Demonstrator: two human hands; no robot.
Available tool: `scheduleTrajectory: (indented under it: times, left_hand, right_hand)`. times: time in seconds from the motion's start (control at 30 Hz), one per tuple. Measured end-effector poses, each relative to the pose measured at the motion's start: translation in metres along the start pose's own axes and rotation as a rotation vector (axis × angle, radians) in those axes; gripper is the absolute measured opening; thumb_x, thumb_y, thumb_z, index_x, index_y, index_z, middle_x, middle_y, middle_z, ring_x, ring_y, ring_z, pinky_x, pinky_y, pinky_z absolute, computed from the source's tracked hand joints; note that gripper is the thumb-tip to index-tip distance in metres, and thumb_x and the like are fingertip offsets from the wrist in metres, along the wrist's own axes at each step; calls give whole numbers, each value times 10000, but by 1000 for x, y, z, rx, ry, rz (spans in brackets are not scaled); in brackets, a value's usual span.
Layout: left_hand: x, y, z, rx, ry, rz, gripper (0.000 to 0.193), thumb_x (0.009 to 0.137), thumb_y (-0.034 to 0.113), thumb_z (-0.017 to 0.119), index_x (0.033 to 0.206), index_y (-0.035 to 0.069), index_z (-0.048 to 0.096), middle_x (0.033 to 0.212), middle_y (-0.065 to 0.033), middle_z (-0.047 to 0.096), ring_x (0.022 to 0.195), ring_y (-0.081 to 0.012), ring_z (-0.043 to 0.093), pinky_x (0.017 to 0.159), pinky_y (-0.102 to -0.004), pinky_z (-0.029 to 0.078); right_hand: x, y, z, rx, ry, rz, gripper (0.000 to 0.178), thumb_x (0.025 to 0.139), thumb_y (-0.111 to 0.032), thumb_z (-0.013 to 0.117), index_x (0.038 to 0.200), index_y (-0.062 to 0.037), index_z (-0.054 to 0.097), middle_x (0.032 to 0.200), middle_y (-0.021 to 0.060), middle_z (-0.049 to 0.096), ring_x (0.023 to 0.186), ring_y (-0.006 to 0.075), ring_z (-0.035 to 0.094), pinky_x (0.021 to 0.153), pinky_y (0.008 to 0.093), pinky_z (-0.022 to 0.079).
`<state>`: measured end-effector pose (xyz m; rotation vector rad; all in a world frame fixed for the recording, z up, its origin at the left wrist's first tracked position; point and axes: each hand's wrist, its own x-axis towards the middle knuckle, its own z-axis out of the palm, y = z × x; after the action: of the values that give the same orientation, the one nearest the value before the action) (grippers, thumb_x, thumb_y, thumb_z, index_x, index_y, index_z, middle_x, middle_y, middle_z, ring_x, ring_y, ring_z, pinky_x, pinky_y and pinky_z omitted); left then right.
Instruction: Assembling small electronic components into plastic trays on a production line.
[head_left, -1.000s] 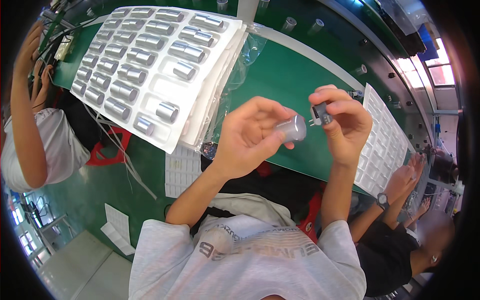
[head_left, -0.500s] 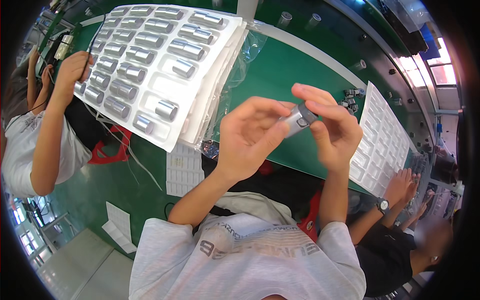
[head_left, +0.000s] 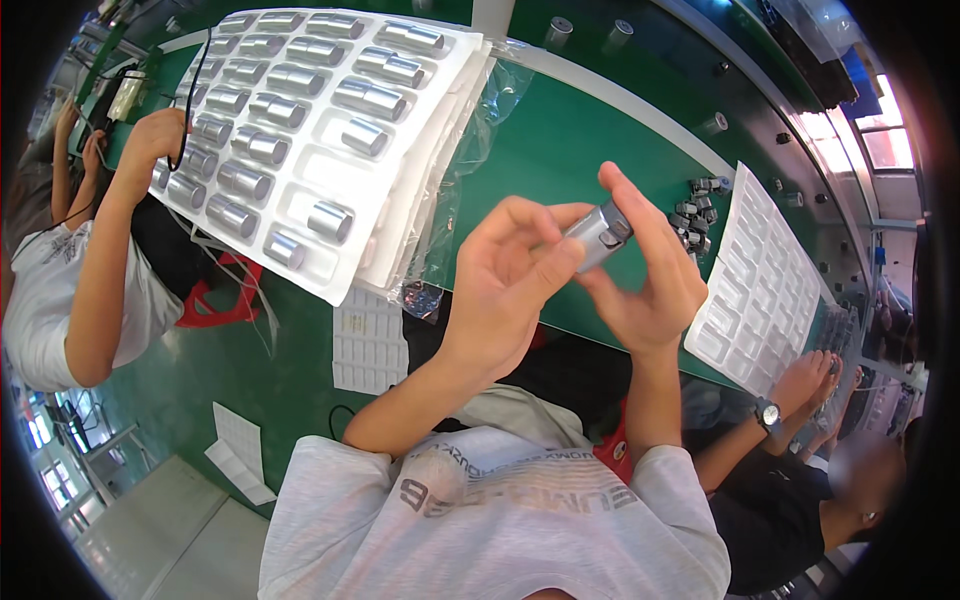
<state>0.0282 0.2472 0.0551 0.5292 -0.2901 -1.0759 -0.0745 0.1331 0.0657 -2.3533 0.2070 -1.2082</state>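
The left hand (head_left: 500, 275) holds a silver cylinder (head_left: 597, 240) between thumb and fingers, tilted, its dark end toward the upper right, above the green worktop (head_left: 550, 130). The right hand (head_left: 652, 290) is spread wide about that end, fingers extended on its far side and thumb below; whether the thumb touches is unclear. At left, a white tray (head_left: 330, 178) bears rows of silver cylinders (head_left: 260, 146), with clear plastic (head_left: 497, 105) along its right edge. At right, small dark parts (head_left: 692, 215) lie heaped beside a second tray (head_left: 755, 285). A co-worker's hand (head_left: 152, 148) is at the first tray's left edge.
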Motion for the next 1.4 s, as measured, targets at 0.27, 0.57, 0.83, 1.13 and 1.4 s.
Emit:
scheduleTrajectory:
  times: [0.27,0.57,0.83,1.13,1.4]
  left_hand:
    - [-4,-10,5,-18,-59,53,212,909,-72,647,1006,30,489,1286,-158,568,1115,-189,610,905,-298,526]
    - [3,10,11,341,-97,116,385,938,-53,549,1307,-75,440,1242,-238,612,1069,-303,681,930,-366,538]
    - [2,5,2,295,-151,122,351,898,-104,597,1244,-99,537,1151,-186,664,1080,-210,662,912,-322,547]
    - [2,9,-3,528,-156,204,346,866,-113,593,1184,-51,474,1161,-220,661,1094,-213,652,953,-329,520]
    - [1,11,3,455,-204,174,312,925,-125,508,1115,38,321,1233,-293,625,1117,-190,621,863,-271,509]
  right_hand:
    - [-6,7,7,-117,55,-99,476,712,105,704,1181,70,629,1129,261,683,1053,373,690,889,406,567]
    - [2,-2,-1,127,88,110,508,639,33,756,1137,52,658,1133,195,661,966,302,669,805,354,562]
    - [0,6,-5,256,-29,60,582,684,-84,838,1223,19,645,1193,217,664,1028,299,677,796,344,565]
    - [11,1,-26,397,-137,206,268,898,-159,704,1095,21,724,1070,205,721,932,282,712,758,307,571]
    - [10,8,-31,490,-105,229,210,856,-90,738,1044,1,752,1044,200,731,981,296,719,792,306,583]
